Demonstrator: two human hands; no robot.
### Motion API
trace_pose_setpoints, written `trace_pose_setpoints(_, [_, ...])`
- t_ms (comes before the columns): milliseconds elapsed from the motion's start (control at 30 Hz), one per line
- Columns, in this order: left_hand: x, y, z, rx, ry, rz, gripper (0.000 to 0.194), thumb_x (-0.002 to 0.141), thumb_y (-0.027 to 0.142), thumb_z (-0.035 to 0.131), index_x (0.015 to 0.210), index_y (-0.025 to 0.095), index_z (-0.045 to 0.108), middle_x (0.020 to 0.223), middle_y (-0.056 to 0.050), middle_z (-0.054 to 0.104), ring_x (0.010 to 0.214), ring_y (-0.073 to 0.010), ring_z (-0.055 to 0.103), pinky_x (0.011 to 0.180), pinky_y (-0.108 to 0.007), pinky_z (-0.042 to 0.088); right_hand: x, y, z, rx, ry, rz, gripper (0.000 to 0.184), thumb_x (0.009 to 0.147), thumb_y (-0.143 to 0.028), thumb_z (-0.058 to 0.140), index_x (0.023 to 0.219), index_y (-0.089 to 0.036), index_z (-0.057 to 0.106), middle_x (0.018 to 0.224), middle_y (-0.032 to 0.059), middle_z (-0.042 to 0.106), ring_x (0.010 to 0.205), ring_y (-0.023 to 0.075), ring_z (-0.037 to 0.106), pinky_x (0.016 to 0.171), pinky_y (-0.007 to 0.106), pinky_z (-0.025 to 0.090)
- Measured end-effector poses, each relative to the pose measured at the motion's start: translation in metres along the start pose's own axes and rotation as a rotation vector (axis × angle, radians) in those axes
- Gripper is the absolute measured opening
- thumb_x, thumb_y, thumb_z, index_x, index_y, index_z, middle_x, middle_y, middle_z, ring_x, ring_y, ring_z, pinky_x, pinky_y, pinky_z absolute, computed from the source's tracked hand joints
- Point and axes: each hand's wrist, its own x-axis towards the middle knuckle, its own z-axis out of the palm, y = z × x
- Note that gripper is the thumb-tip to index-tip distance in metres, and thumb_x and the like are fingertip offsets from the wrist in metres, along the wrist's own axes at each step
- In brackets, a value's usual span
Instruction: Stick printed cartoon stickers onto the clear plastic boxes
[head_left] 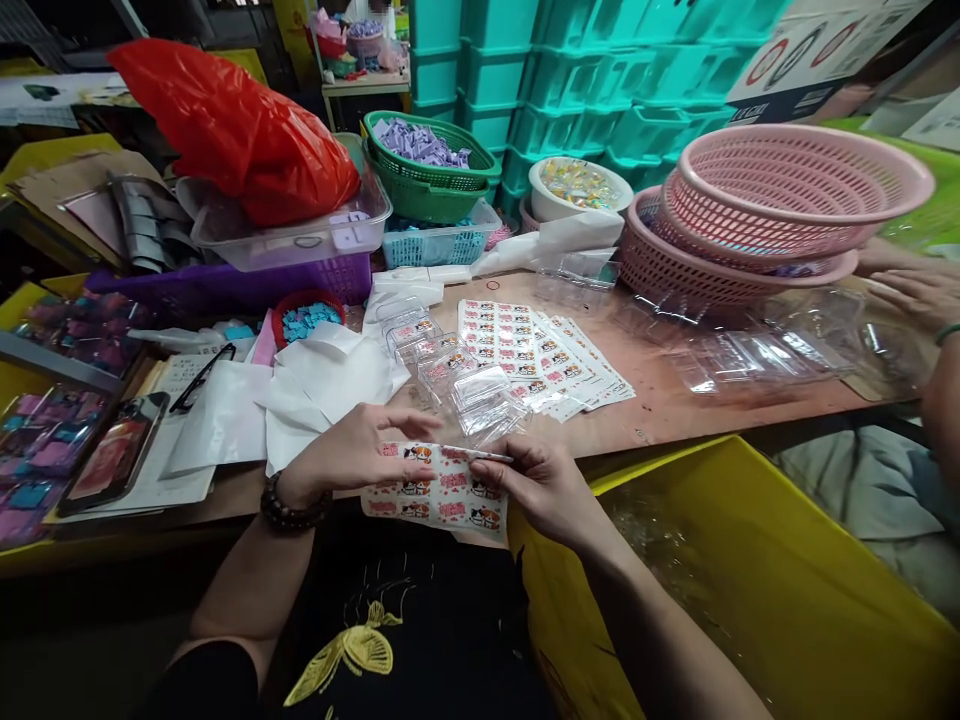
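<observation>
Both hands pinch a glossy printed sticker sheet [442, 495] at the surface's near edge: left hand [356, 450] and right hand [540, 485], each grip clamped on it. Right of the sheet, a yellow bin [750, 560] holds clear film. Beyond it, clear plastic cases [465, 385], more sheets [536, 350], pink mesh baskets [757, 215].

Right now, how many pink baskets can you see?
2: both are stacked at the table's right end, the upper pink basket tilted inside the lower pink basket. More may be hidden between them.
</observation>
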Motion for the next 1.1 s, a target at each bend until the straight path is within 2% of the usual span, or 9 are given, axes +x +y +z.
trace_pose_setpoints(100, [0.006, 0.001, 0.007, -0.037, -0.115, -0.110, 0.020, 0.078, 0.037, 0.076, 0.087, 0.019, 0.079, 0.083, -0.007, 0.077, 0.074, -0.0202, 0.070, 0.067, -0.028, 0.053, -0.002, 0.001, 0.000, -0.064, 0.029, -0.043, 0.024, 0.087, -0.044, 0.067, 0.084, -0.021, 0.073, 0.074, 0.0027, 0.071, 0.067, 0.0163, 0.063, 0.059, 0.027, 0.052])
trace_pose_setpoints(300, [0.012, -0.002, 0.014, -0.206, -0.165, -0.260, 0.021, 0.072, 0.036, 0.081, 0.077, 0.017, 0.075, 0.064, -0.003, 0.069, 0.050, -0.0113, 0.055, 0.046, -0.022, 0.040, -0.008, 0.009, -0.005, -0.344, 0.150, -0.354, 0.017, 0.093, -0.032, 0.063, 0.100, -0.027, 0.077, 0.085, 0.0045, 0.076, 0.073, 0.0182, 0.069, 0.068, 0.032, 0.056])
trace_pose_setpoints(433, [0.014, -0.013, 0.018, -0.382, -0.274, -0.341, 0.024, 0.070, 0.036, 0.083, 0.074, 0.016, 0.073, 0.062, -0.001, 0.066, 0.051, -0.0092, 0.053, 0.048, -0.020, 0.039, -0.018, 0.019, -0.010, -0.642, 0.227, -0.645, 0.027, 0.092, -0.022, 0.061, 0.109, -0.036, 0.077, 0.109, 0.0048, 0.077, 0.096, 0.0225, 0.070, 0.084, 0.041, 0.056])
trace_pose_setpoints(533, [0.016, -0.025, 0.021, -0.473, -0.382, -0.379, 0.029, 0.066, 0.037, 0.086, 0.081, 0.015, 0.074, 0.068, -0.003, 0.069, 0.057, -0.0111, 0.058, 0.054, -0.022, 0.045, -0.030, 0.019, -0.014, -0.605, 0.228, -0.729, 0.028, 0.091, -0.024, 0.063, 0.103, -0.043, 0.078, 0.109, 0.0016, 0.077, 0.099, 0.0225, 0.069, 0.089, 0.043, 0.055])
trace_pose_setpoints(633, [0.018, -0.030, 0.021, -0.365, -0.462, -0.342, 0.031, 0.069, 0.037, 0.082, 0.089, 0.014, 0.072, 0.074, -0.003, 0.069, 0.059, -0.0116, 0.058, 0.056, -0.023, 0.045, -0.029, 0.009, -0.026, -0.232, 0.269, -0.565, 0.016, 0.090, -0.031, 0.065, 0.094, -0.037, 0.080, 0.089, 0.0048, 0.077, 0.082, 0.0213, 0.069, 0.076, 0.040, 0.058])
trace_pose_setpoints(767, [0.019, -0.020, 0.022, -0.073, -0.381, -0.138, 0.016, 0.073, 0.024, 0.068, 0.086, 0.015, 0.065, 0.081, -0.003, 0.068, 0.070, -0.0134, 0.060, 0.062, -0.022, 0.046, 0.012, -0.002, -0.058, 0.116, 0.315, -0.115, 0.017, 0.076, -0.040, 0.080, 0.080, -0.023, 0.078, 0.071, 0.0031, 0.071, 0.059, 0.0139, 0.059, 0.055, 0.029, 0.048])
trace_pose_setpoints(833, [0.020, -0.014, 0.024, 0.105, -0.293, -0.059, 0.008, 0.070, 0.018, 0.060, 0.077, 0.016, 0.061, 0.071, 0.000, 0.062, 0.062, -0.0115, 0.053, 0.055, -0.021, 0.040, 0.041, -0.002, -0.070, 0.145, 0.235, 0.067, 0.028, 0.066, -0.044, 0.085, 0.073, -0.019, 0.075, 0.064, 0.0006, 0.067, 0.053, 0.0096, 0.050, 0.050, 0.025, 0.039])
trace_pose_setpoints(933, [0.023, -0.011, 0.026, 0.290, -0.142, 0.043, 0.006, 0.068, 0.016, 0.052, 0.072, 0.017, 0.057, 0.064, 0.002, 0.055, 0.055, -0.0106, 0.046, 0.051, -0.022, 0.034, 0.076, 0.002, -0.075, 0.117, 0.078, 0.220, 0.034, 0.061, -0.048, 0.084, 0.067, -0.017, 0.071, 0.059, -0.0024, 0.061, 0.050, 0.0064, 0.039, 0.049, 0.024, 0.031])
trace_pose_setpoints(1100, [0.033, -0.020, 0.033, 0.341, 0.024, 0.139, 0.036, 0.083, 0.021, 0.044, 0.112, 0.017, 0.065, 0.063, 0.003, 0.057, 0.053, -0.0127, 0.050, 0.056, -0.026, 0.040, 0.102, 0.012, -0.069, 0.060, -0.040, 0.304, 0.031, 0.062, -0.045, 0.082, 0.067, -0.017, 0.069, 0.060, -0.0025, 0.060, 0.055, 0.0079, 0.043, 0.055, 0.026, 0.032])
